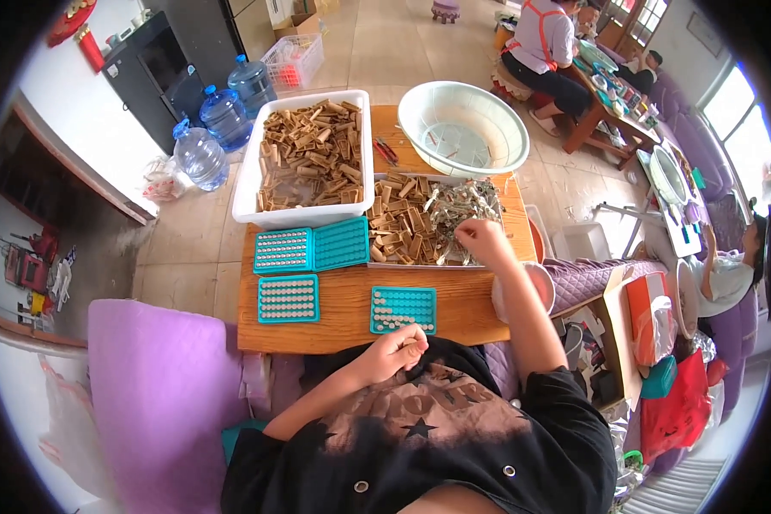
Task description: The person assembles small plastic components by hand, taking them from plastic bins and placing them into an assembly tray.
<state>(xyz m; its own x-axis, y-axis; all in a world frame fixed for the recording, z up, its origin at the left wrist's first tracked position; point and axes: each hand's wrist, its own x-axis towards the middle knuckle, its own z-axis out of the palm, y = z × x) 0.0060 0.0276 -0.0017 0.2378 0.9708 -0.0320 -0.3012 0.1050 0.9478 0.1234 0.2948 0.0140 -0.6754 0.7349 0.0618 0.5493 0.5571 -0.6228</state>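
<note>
My right hand (486,242) reaches over a shallow tray (437,266), its fingertips pinched at a tangled heap of shiny metallic strips (458,206). What lies between them is too small to tell. Brown wood-like pieces (400,224) fill the left part of this tray. My left hand (394,353) is closed in front of my chest, at the table's near edge; whatever it may hold is hidden. Just beyond it lies a teal grid tray (415,301), partly filled with small pale round pieces. Farther left are two fuller teal trays (288,300) (283,251) and one teal grid tray (341,243) beside them.
A white bin (242,193) of brown pieces stands at the table's far left, a large pale green basin (420,158) at the far right. Red-handled pliers (385,152) lie between. Water bottles (201,158) stand on the floor. Other people sit at tables to the right.
</note>
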